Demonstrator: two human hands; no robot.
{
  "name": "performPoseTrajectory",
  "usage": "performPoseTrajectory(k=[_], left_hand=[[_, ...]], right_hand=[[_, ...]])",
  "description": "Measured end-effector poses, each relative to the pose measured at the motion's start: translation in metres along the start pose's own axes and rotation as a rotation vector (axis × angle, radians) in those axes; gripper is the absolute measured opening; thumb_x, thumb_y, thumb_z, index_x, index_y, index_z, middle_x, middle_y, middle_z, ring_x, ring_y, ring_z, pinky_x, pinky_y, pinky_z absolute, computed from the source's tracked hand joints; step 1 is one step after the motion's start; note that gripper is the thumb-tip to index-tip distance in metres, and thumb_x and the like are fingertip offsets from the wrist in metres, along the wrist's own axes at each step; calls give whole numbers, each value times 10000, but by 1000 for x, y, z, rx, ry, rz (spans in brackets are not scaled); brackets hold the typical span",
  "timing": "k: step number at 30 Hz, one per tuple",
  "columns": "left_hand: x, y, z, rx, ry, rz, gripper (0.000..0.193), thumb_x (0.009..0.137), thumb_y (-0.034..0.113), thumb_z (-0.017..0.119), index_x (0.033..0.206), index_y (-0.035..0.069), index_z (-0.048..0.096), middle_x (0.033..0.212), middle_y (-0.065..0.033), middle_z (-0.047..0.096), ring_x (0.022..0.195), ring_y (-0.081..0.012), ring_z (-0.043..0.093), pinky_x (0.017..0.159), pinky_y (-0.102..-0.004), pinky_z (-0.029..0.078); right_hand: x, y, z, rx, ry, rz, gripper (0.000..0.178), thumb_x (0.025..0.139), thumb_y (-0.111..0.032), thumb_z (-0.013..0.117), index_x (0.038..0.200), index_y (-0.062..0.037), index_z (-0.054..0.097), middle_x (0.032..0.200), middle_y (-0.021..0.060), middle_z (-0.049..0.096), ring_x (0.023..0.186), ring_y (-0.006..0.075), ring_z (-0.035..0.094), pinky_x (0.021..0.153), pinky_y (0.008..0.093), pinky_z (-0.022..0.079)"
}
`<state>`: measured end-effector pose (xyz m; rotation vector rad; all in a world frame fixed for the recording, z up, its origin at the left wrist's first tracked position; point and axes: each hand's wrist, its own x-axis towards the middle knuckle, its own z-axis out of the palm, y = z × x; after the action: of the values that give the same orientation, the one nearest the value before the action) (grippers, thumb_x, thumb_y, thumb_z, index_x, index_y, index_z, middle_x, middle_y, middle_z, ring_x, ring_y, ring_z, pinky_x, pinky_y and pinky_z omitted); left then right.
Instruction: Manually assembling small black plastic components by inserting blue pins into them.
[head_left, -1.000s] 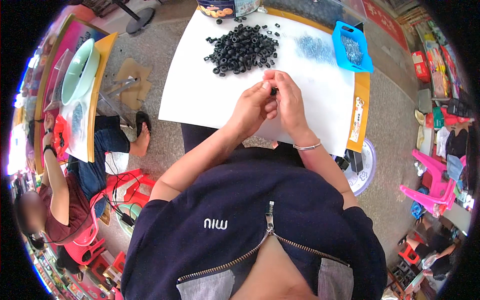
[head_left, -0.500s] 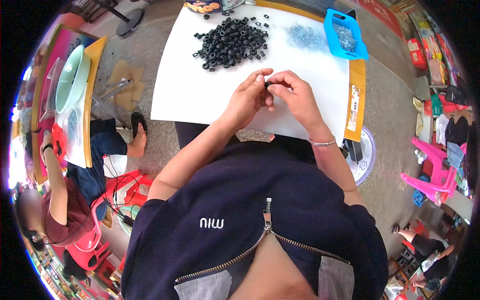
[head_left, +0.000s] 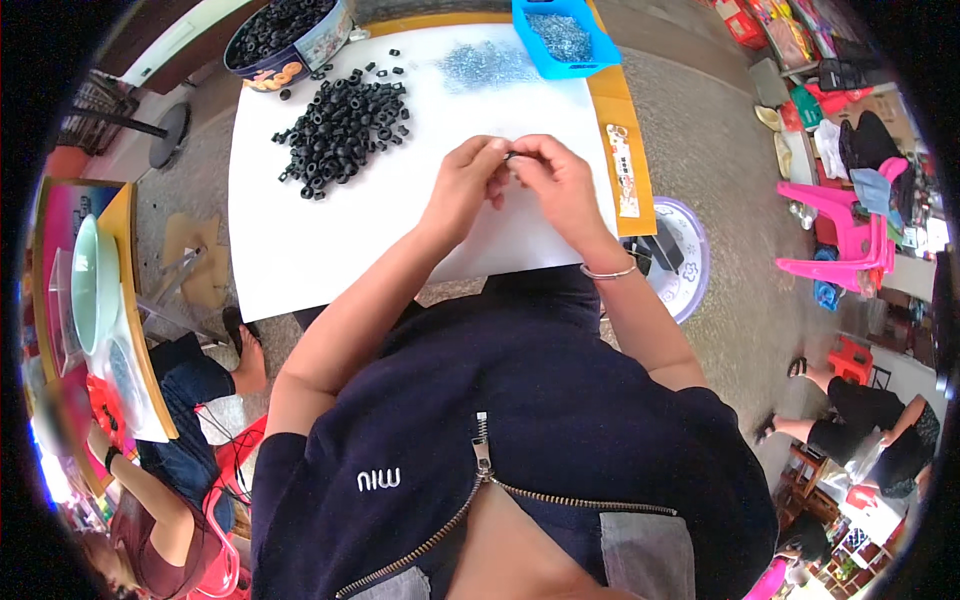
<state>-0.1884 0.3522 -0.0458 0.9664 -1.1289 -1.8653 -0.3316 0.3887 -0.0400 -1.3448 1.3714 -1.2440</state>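
Observation:
Above the white tabletop (head_left: 330, 245), my left hand (head_left: 462, 190) and my right hand (head_left: 568, 195) meet fingertip to fingertip. Pinched between them is a small black plastic part (head_left: 511, 155), mostly covered by the fingers. A heap of similar black ring-like parts (head_left: 343, 132) lies to the left of my hands. Beyond my fingers, small shiny metal pieces (head_left: 486, 66) are spread in a thin patch. More of these fill a blue plastic basket (head_left: 576, 70) at the far right of the table.
A round tin (head_left: 276, 76) full of black parts stands at the far left. Along the right runs the table's yellow edge (head_left: 632, 120). A purple-rimmed basin (head_left: 700, 250) sits on the floor to the right. Another person (head_left: 165, 520) sits at a table on the left.
The view has swung, so the table and heap appear further left and more of the tin shows. My hands remain together on the small black part.

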Motion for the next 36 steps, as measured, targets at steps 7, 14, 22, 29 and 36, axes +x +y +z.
performPoseTrajectory(k=[7, 14, 22, 29, 36], left_hand=[[36, -7, 43, -2, -171, -72, 390, 972, 322, 415, 1056, -28, 566, 848, -85, 596, 663, -113, 490, 622, -268, 463], [31, -5, 27, 115, -152, -92, 359, 948, 281, 444, 1072, -32, 566, 853, -82, 583, 668, -107, 485, 638, -270, 468], [18, 4, 8, 127, -113, -83, 334, 942, 264, 455, 1063, -26, 568, 845, -71, 580, 664, -108, 497, 643, -269, 466], [22, -3, 4, 60, -109, -57, 280, 948, 220, 453, 999, -29, 570, 801, -72, 582, 638, -108, 512, 598, -262, 484], [23, -8, 4, 17, -133, -66, 285, 957, 218, 453, 1039, -29, 567, 806, -58, 564, 664, -110, 511, 625, -260, 472]], right_hand=[[10, 21, -75, -128, 200, 75, 161, 865, -90, 570, 988, -7, 632, 800, 26, 634, 714, 82, 572, 653, 234, 463], [68, 38, -142, -918, 123, -294, 204, 846, -136, 561, 989, 2, 606, 905, 178, 609, 811, 339, 604, 731, 385, 488], [97, 30, -140, -1304, -271, -247, 167, 883, -86, 457, 983, 36, 513, 890, 248, 592, 836, 398, 593, 709, 447, 484], [101, 20, -134, -1424, -386, -149, 234, 832, 4, 446, 1056, 48, 500, 858, 269, 610, 788, 407, 619, 671, 462, 506], [96, 28, -136, -1421, -348, -140, 250, 870, -50, 421, 1095, 35, 490, 865, 261, 616, 776, 406, 619, 660, 479, 500]])
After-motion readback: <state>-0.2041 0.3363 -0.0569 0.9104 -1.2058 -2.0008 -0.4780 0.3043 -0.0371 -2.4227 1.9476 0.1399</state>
